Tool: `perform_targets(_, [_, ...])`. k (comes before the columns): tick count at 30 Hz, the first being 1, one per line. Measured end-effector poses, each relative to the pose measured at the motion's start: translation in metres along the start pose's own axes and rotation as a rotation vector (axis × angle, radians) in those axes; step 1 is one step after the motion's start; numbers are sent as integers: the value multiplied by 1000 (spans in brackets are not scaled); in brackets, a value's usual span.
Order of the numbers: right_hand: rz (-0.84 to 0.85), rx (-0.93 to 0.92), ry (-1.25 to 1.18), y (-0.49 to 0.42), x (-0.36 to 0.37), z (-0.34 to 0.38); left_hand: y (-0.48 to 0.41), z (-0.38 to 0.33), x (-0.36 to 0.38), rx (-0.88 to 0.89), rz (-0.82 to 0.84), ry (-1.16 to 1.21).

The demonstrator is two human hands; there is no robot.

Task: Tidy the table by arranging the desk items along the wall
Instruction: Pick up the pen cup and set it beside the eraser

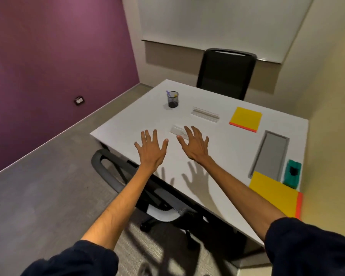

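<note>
Head camera: both forearms reach forward over the white table (127,120). The left hand (151,148) and right hand (194,145) hover palm-down, fingers straight and spread, holding nothing. A small white card (176,130) lies under the right fingertips; the pen cup (173,99) stands farther back.

Small office meeting room. Whiteboard (217,22) on the wall far beyond the right hand (194,145); black mesh chair (225,74) in front of it; white bench (127,120) beneath that hand; pen cup (173,99) past the left hand (150,149); yellow note pad (245,118) beyond the right hand, to its right; grey carpet (28,196) left of the left hand.
</note>
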State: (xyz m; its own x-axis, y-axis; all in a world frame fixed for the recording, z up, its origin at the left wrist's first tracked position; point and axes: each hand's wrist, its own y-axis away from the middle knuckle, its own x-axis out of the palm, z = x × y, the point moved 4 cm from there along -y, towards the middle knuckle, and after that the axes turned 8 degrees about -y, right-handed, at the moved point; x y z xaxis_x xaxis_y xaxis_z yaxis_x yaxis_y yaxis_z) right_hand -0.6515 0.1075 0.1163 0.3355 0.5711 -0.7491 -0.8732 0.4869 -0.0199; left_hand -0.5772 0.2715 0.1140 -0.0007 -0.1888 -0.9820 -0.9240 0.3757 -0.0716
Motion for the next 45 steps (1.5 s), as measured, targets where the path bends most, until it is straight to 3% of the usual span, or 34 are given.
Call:
perform_targets(6, [87, -135, -18, -8, 72, 106, 4, 100, -41, -110, -83, 38])
perform_targets(12, [163, -196, -8, -11, 153, 206, 5, 242, -79, -234, -124, 64])
perform_targets(23, [310, -447, 62, 19, 305, 378, 52, 458, -96, -473, -79, 23])
perform_targets(35, [475, -545, 129, 9, 445, 475, 77, 624, -68, -718, -29, 55])
perform_targets(45, [556, -547, 114, -89, 560, 556, -42, 740, -66, -706, -17, 36])
